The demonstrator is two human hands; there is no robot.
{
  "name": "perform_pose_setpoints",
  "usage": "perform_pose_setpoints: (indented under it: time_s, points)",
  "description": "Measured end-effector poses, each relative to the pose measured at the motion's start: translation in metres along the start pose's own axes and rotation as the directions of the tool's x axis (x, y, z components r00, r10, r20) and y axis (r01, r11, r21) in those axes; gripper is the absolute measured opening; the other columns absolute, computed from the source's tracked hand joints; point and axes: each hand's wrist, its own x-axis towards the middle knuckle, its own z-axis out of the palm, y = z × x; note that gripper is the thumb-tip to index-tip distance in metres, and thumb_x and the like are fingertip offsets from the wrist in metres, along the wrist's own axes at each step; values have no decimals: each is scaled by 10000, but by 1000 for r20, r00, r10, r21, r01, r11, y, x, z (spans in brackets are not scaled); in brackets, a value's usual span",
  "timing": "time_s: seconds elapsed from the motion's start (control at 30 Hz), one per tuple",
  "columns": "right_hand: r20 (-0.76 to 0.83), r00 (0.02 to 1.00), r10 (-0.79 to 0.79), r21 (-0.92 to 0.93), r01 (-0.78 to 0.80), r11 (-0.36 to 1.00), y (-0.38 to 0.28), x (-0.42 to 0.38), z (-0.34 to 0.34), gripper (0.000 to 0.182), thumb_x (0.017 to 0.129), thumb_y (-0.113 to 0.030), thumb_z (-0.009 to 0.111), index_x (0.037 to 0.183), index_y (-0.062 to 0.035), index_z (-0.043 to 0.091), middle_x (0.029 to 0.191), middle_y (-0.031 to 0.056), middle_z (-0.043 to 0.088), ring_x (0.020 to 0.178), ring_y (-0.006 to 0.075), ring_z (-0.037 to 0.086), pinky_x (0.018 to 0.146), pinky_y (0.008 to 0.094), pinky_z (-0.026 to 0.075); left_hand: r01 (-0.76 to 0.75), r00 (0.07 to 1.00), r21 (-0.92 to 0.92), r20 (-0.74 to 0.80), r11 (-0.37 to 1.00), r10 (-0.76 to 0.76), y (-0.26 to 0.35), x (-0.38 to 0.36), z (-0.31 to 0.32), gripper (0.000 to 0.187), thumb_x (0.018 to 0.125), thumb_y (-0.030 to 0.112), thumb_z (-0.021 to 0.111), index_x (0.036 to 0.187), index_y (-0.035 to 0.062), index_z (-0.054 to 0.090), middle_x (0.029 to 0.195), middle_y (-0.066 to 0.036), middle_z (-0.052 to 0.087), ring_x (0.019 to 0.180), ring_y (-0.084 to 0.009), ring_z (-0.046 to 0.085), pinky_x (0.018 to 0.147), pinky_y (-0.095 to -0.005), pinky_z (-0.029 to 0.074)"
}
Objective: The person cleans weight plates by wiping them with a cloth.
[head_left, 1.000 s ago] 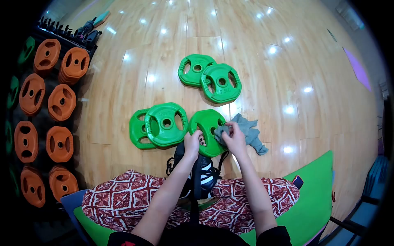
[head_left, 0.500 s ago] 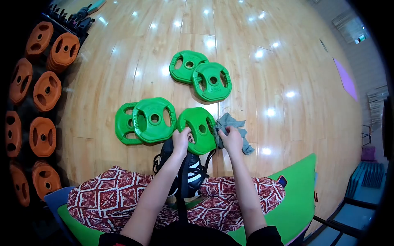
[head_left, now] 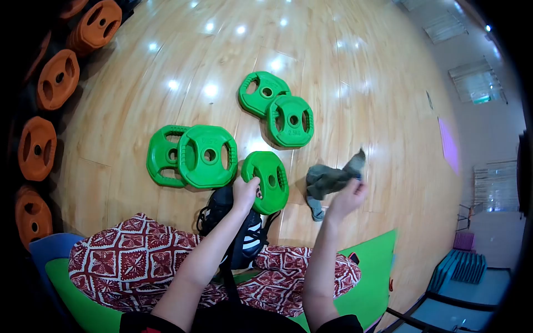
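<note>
My left hand (head_left: 245, 193) is closed round the left grip of a green weight plate (head_left: 271, 197), which is tilted a little above the black bag. To the right, my right hand (head_left: 348, 197) pinches a grey-green cloth (head_left: 332, 181), whose lower end hangs or lies near the floor. Left of the held plate, a green plate (head_left: 209, 172) overlaps another green plate (head_left: 162, 156). Farther forward, two more green plates overlap, the nearer one (head_left: 293, 136) marked 2.5KG and the other (head_left: 257, 102) behind it.
Orange plates (head_left: 36, 161) stand on a dark rack along the left. A black bag (head_left: 221, 208) sits before my patterned trouser legs (head_left: 133, 261). I sit on a green mat (head_left: 366, 277) with a phone at its edge. Teal stacked items (head_left: 469, 267) are at the far right.
My right hand has moved right, away from the held plate, taking the cloth along and lifting part of it. My left hand still grips the plate. The whole view has turned slightly to the right.
</note>
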Motion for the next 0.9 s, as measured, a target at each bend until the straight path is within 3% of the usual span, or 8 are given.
perform_pose_setpoints:
  time_s: [0.1, 0.17, 0.23, 0.27, 0.33, 0.57, 0.77, 0.9]
  points:
    - [428, 903, -14, -69, 48, 996, 26, -34, 18, 178, 850, -95, 440, 976, 20, 489, 858, 106, 537, 776, 180, 514, 706, 289, 417, -18, 1000, 32, 9, 999, 18, 0, 0, 0, 62, 704, 35, 498, 663, -11, 505, 490, -44, 462, 364, -125, 460, 341, -254, 380]
    - [622, 783, -27, -197, 190, 962, 36, -62, 22, 214, 849, -92, 426, 1031, 16, 456, 874, 203, 564, 799, 277, 575, 687, 331, 440, -48, 998, -19, 27, 999, 48, -4, 1, -2, 76, 687, 36, 507, 653, -30, 521, 487, -63, 487, 375, -133, 483, 349, -260, 397]
    - [744, 643, 182, -314, 96, 945, 29, -80, 22, 232, 824, -69, 440, 1048, -8, 454, 879, 198, 580, 830, 321, 574, 701, 361, 444, -35, 999, 15, 21, 999, 35, -7, 3, -4, 73, 686, 38, 513, 665, -30, 524, 493, -67, 493, 381, -133, 489, 352, -268, 400]
    - [771, 626, 116, -279, 169, 945, 46, -85, 23, 267, 801, -87, 474, 1060, -24, 456, 865, 181, 588, 817, 314, 574, 699, 370, 446, -34, 999, 16, 24, 999, 33, -8, 3, -5, 73, 686, 38, 513, 665, -30, 524, 493, -67, 493, 381, -133, 489, 352, -268, 400]
    - [793, 607, 50, -244, 242, 939, 47, -84, 24, 305, 779, -105, 508, 1072, -39, 458, 852, 163, 597, 804, 308, 574, 697, 379, 448, -47, 998, 25, 49, 999, 46, -8, 3, -4, 69, 685, 36, 512, 670, -29, 524, 500, -68, 500, 386, -135, 492, 356, -271, 400]
    - [775, 578, 255, -529, 375, 761, 34, -68, 38, 330, 686, -284, 640, 924, -60, 589, 847, 91, 592, 850, 265, 528, 734, 370, 406, -75, 996, 148, 68, 986, 65, -1, -4, 0, 31, 708, 34, 490, 717, 5, 486, 539, -41, 469, 413, -129, 477, 386, -255, 395]
    - [785, 615, 72, -283, 253, 925, 58, -80, 40, 216, 732, -151, 579, 915, -37, 558, 828, 124, 581, 830, 293, 520, 723, 377, 412, -76, 993, 153, 101, 985, 60, 0, -3, -2, 28, 713, 30, 483, 728, 6, 482, 544, -38, 465, 425, -128, 479, 399, -253, 401]
    - [722, 692, 13, -168, 157, 973, 68, -87, 27, 347, 727, -80, 531, 1065, -41, 468, 788, 123, 576, 832, 310, 515, 733, 393, 408, -49, 993, 175, 119, 983, 28, -1, -1, -3, 35, 725, 41, 482, 739, 9, 476, 553, -40, 469, 424, -128, 469, 405, -255, 397]
